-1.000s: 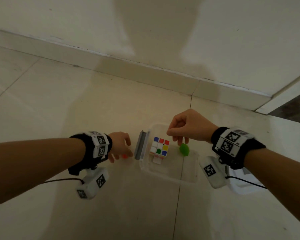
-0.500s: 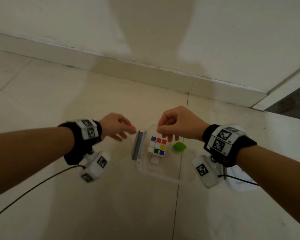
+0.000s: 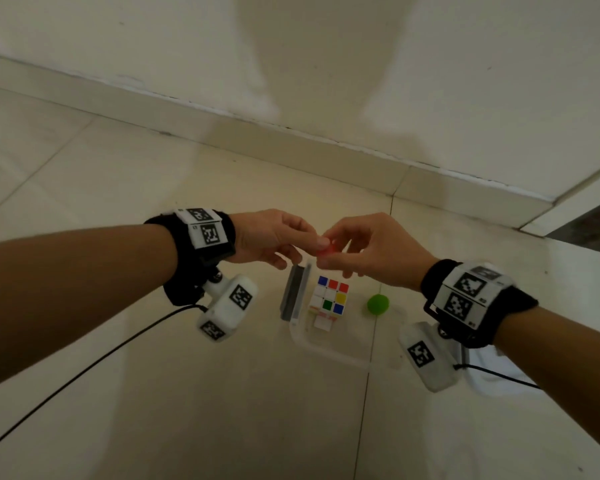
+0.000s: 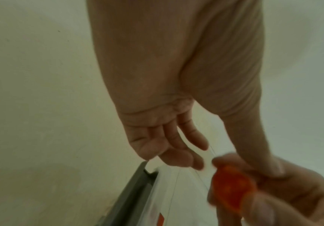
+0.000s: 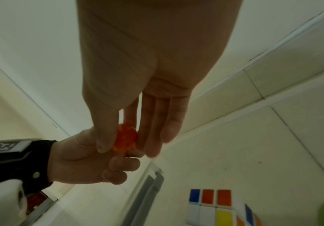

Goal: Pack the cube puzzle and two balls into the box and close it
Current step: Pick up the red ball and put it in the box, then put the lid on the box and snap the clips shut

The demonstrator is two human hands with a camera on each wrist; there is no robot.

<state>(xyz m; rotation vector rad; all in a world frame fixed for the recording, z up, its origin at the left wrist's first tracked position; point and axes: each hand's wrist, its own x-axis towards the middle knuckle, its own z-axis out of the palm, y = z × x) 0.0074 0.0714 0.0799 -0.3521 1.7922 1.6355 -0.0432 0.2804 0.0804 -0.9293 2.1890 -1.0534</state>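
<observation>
Packing status: two of three items are in, so I judge the task past halfway; the last ball and the closing are left.
Clear plastic box (image 3: 329, 348): open on the tiled floor, its grey lid (image 3: 293, 294) standing on edge along the left side.
Cube puzzle (image 3: 329, 297): inside the box, at the left.
Green ball (image 3: 378, 304): inside the box, right of the cube.
Right hand (image 3: 374, 251): thumb and fingertips pinch the red ball over the far left corner of the box.
Left hand (image 3: 271, 239): thumb and forefinger also pinch it, the other fingers curled.
Red ball (image 3: 327, 249): held between both hands above the box, not yet inside.
</observation>
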